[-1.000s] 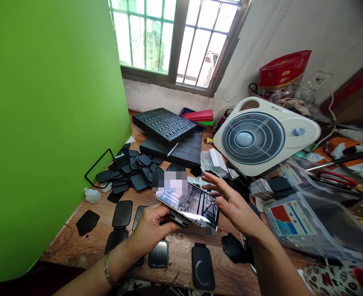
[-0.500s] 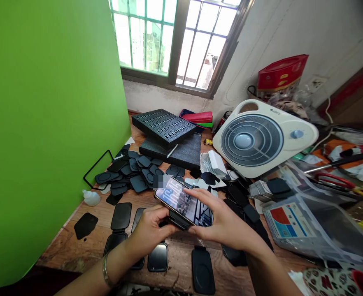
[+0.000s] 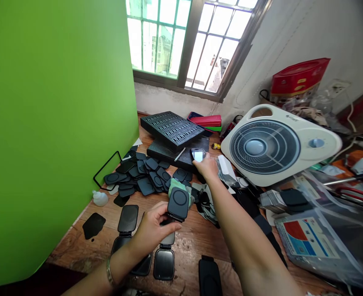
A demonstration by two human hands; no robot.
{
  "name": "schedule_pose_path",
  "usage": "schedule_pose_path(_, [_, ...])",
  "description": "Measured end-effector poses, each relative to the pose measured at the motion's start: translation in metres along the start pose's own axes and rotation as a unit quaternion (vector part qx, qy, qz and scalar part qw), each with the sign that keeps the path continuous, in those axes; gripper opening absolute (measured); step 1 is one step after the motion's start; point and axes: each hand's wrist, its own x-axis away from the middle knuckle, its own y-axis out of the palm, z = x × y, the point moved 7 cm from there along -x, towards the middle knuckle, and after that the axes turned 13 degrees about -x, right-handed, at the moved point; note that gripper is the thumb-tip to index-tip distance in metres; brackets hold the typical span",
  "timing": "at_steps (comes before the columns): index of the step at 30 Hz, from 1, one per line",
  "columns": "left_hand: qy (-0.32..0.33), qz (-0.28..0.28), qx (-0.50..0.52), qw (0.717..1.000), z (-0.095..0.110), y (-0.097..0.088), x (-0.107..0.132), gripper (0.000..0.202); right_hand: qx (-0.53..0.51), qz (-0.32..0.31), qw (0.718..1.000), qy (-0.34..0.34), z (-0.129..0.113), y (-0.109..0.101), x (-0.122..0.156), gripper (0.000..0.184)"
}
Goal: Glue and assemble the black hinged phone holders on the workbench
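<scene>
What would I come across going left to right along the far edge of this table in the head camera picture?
Green backdrop, black slotted tray, red-and-green cases, small yellow object, cream box fan.

surface: worn wooden desk (image 3: 186, 246)
centre: heap of black pads (image 3: 146, 181), grey foam slab (image 3: 159, 155)
front: hinged black cases (image 3: 127, 218), open
left: white squeeze bottle (image 3: 100, 198), black rectangular frame (image 3: 106, 165)
right: cream box fan (image 3: 264, 148), clear zip bag (image 3: 308, 242)
</scene>
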Motion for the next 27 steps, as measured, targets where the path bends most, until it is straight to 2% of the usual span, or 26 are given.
schedule_pose_path(3, [0.016,0.012,0.008,1.000,0.005,-0.006,0.002,0.025,-0.025,-0.029,0.999,-0.025,-0.016,0.003,0.008,0.054])
schedule_pose_path(5, [0.033,0.011,-0.003,0.999,0.010,-0.010,0.004,0.024,-0.054,-0.078,0.994,-0.062,-0.030,0.000,0.032,0.046])
schedule_pose_path(8, [0.068,-0.010,-0.052,0.996,0.019,-0.012,0.009,0.021,-0.105,-0.207,0.967,-0.106,-0.043,-0.006,0.092,0.037])
schedule_pose_path(9, [0.079,-0.020,-0.073,0.994,0.022,-0.010,0.011,0.019,-0.127,-0.268,0.948,-0.112,-0.045,-0.007,0.116,0.036])
schedule_pose_path(10, [0.089,-0.032,-0.094,0.991,0.023,-0.008,0.013,0.017,-0.180,-0.338,0.917,-0.112,-0.047,-0.007,0.140,0.033])
schedule_pose_path(11, [0.096,-0.045,-0.114,0.988,0.024,-0.003,0.016,0.015,-0.216,-0.347,0.906,-0.105,-0.046,-0.014,0.159,0.030])
schedule_pose_path(12, [0.097,-0.057,-0.131,0.985,0.023,0.001,0.018,0.013,-0.242,-0.340,0.903,-0.099,-0.045,-0.021,0.174,0.027])
schedule_pose_path(14, [0.077,-0.061,-0.159,0.982,0.017,0.009,0.020,0.011,-0.257,-0.277,0.921,-0.101,-0.040,-0.040,0.195,0.019])
schedule_pose_path(16, [0.044,-0.043,-0.179,0.982,0.008,0.014,0.022,0.014,-0.236,-0.214,0.935,-0.154,-0.042,-0.056,0.215,0.012])
schedule_pose_path(19, [0.008,-0.035,-0.187,0.982,0.001,0.020,0.027,0.016,-0.218,-0.169,0.923,-0.268,-0.049,-0.069,0.242,0.016])
schedule_pose_path(20, [-0.007,-0.043,-0.187,0.981,0.000,0.022,0.030,0.018,-0.226,-0.160,0.920,-0.277,-0.047,-0.070,0.246,0.017])
schedule_pose_path(22, [-0.057,-0.085,-0.158,0.982,-0.002,0.030,0.038,0.022,-0.267,-0.146,0.929,-0.210,-0.029,-0.068,0.241,0.015])
schedule_pose_path(24, [-0.115,-0.167,-0.062,0.977,-0.002,0.044,0.052,0.022,-0.342,-0.151,0.924,-0.075,0.000,-0.058,0.228,0.016])
schedule_pose_path(26, [-0.150,-0.242,0.063,0.956,0.005,0.058,0.065,0.025,-0.428,-0.179,0.884,0.054,0.027,-0.043,0.220,0.023])
schedule_pose_path(27, [-0.156,-0.260,0.104,0.947,0.009,0.061,0.070,0.029,-0.464,-0.191,0.859,0.100,0.037,-0.035,0.218,0.026])
